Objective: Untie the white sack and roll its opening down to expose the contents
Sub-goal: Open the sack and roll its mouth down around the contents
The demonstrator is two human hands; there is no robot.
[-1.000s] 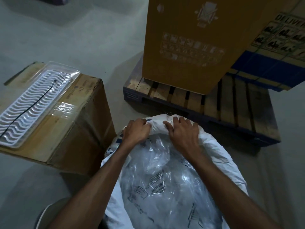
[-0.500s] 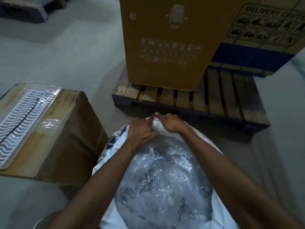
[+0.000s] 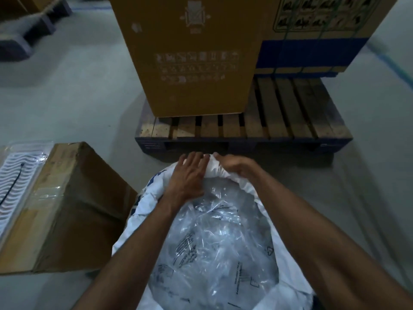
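The white sack (image 3: 252, 193) stands open on the floor at bottom centre, its rim rolled into a thick white band. Inside lies a clear plastic bag (image 3: 214, 247) with black print, filling the opening. My left hand (image 3: 187, 177) lies over the far rim, fingers stretched flat across the rolled fabric and its heel on the plastic. My right hand (image 3: 234, 164) grips the far rim just to the right, fingers curled over the bunched white fabric. Both hands almost touch at the sack's far edge.
A wooden pallet (image 3: 290, 121) lies just beyond the sack with a tall brown carton (image 3: 190, 54) and a blue-banded box (image 3: 312, 41) on it. A brown box (image 3: 71, 209) topped by a clear plastic tray (image 3: 15, 175) stands close at left. Grey concrete floor (image 3: 78, 90) surrounds them.
Both hands have slid further over the far rim. The left hand has gone from a fist on the fabric to flat fingers. The camera has tilted upward, showing more of the pallet and cartons.
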